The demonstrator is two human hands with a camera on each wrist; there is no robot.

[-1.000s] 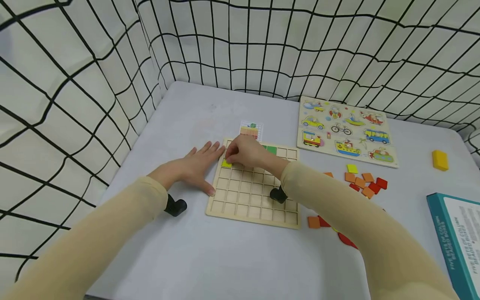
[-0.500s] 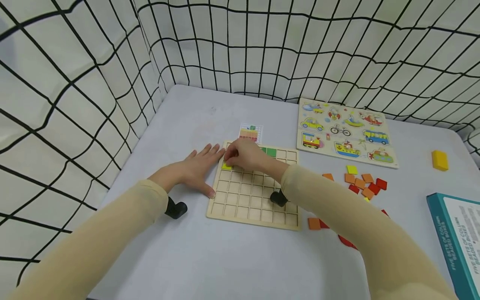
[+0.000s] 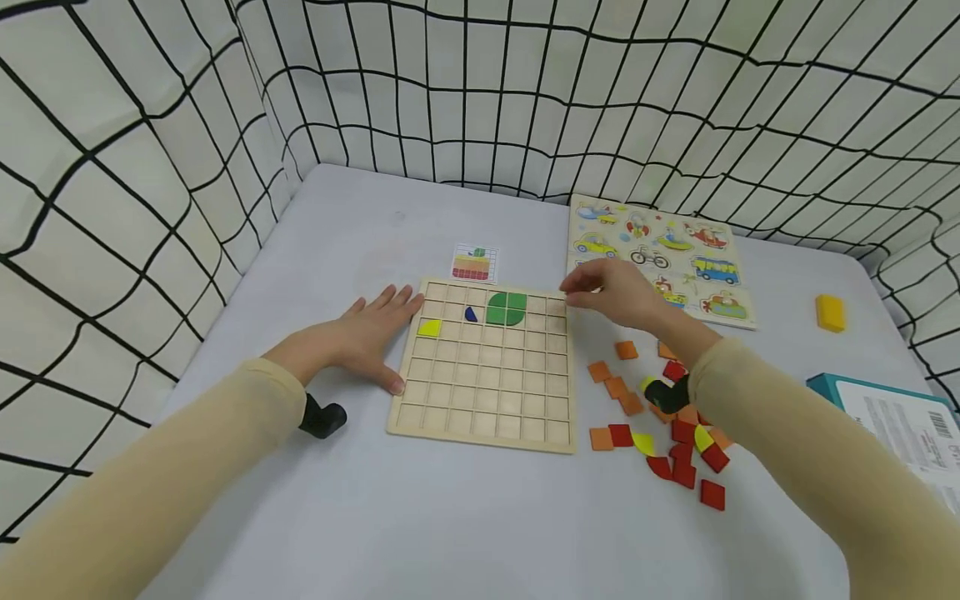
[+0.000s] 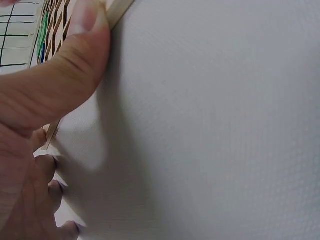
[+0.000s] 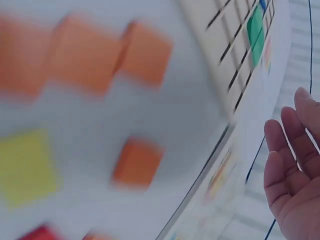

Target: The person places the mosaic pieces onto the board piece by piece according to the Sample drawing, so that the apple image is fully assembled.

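Note:
A wooden grid board (image 3: 483, 379) lies on the table, its left edge touched by my left hand (image 3: 348, 337), fingers spread flat. In the left wrist view the thumb (image 4: 82, 55) rests on the board's edge. On the board sit a yellow tile (image 3: 430, 327) at the left, a small dark blue piece (image 3: 471, 314) and green rounded tiles (image 3: 506, 308) forming a leaf-like shape. My right hand (image 3: 618, 293) hovers past the board's upper right corner, holding nothing; its fingers are loosely bent in the right wrist view. Loose orange tiles (image 3: 616, 387) and red tiles (image 3: 712, 495) lie below it.
A printed pattern card (image 3: 474, 263) lies behind the board. At the back right is a vehicle picture puzzle (image 3: 592, 225), partly behind the right hand. A yellow block (image 3: 830, 312) and a teal-edged box (image 3: 892, 417) are at the right. Black netting surrounds the table.
My right hand has left the yellow tile on the board and swung right, over toward the puzzle. The left hand stays at the board's left edge. The head view has shifted slightly right.

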